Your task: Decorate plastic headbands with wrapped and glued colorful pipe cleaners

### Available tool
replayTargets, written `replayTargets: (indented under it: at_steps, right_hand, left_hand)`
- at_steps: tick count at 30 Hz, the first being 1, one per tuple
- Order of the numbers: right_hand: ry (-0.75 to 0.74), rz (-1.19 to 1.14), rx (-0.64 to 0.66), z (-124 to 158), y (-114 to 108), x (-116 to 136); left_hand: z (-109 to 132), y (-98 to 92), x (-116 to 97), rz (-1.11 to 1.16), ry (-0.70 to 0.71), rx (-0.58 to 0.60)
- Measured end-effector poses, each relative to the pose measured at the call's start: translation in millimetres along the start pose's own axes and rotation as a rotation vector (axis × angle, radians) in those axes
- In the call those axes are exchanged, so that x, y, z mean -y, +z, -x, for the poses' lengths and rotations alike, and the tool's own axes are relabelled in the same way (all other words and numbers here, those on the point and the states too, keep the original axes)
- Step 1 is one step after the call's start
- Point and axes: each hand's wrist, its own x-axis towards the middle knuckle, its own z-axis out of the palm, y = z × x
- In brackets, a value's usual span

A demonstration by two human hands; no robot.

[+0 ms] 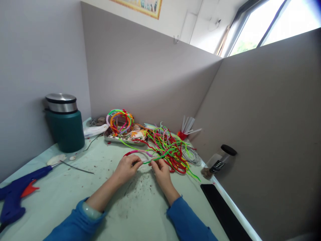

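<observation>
My left hand is closed in a pinch on a green pipe cleaner in the middle of the table. Close beside it, my right hand also pinches the green pipe cleaner, with its fingertips a short gap from the left ones. Behind my left hand curves a red, pink and purple pipe cleaner; whether it joins the green one I cannot tell. Just beyond my right hand lies a tangled pile of red, green, yellow and pink pipe cleaners.
A metal tray of shells holds bright wrapped rings. Left stand a green flask and a blue glue gun. Right are glue sticks, a grey wire coil, a tilted jar and a black slab. Partitions enclose the table.
</observation>
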Motion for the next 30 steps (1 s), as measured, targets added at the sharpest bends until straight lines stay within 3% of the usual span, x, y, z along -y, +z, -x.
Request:
replayTargets:
  at_steps: [6, 11, 23, 30]
  right_hand:
    - [0.113, -0.188, -0.017, -3.8, -0.5, 0.5]
    - [0.126, -0.186, -0.038, -4.3, -0.9, 4.3]
    - [-0.042, -0.064, -0.048, 0.8, 0.3, 5.8]
    - [-0.268, 0.095, 0.027, 9.8, -0.6, 22.2]
  left_hand:
    - [0.4, 3.7, 4.9, -0.079, 0.037, -0.004]
    - [2.3, 5.3, 5.4, -0.186, 0.082, -0.006]
    - [5.9, 5.2, 0.2, -0.391, 0.178, 0.079]
    - [6.4, 5.0, -1.2, -0.427, 0.154, 0.097]
